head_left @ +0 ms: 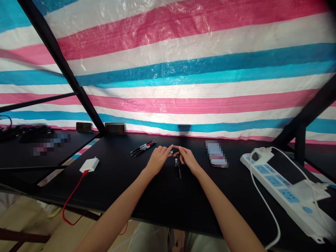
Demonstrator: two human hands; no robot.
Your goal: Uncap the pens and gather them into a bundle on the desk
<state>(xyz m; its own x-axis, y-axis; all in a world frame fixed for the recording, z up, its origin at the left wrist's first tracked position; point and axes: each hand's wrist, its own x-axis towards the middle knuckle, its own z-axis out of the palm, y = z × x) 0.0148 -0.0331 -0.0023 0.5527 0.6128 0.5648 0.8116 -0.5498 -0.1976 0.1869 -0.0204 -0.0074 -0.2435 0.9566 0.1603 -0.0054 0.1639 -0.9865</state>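
Note:
My left hand (158,159) and my right hand (188,158) meet over the middle of the black table (118,196), fingertips close together. Both have their fingers curled in a pinch. Between them shows a small pale, shiny piece (171,152), too small to name and mostly hidden by the fingers. Just below the fingers, black pen parts (177,167) lie on the table, near my right hand. Several pens (143,148), mostly black and one with red, lie side by side to the left of my left hand.
A phone (216,154) lies right of my hands. Farther right is a white power strip (274,180) with plugs and cables. A white charger (89,164) with a red cable (68,203) lies left. Dark boxes (115,128) stand at the back, before a striped sheet (183,80).

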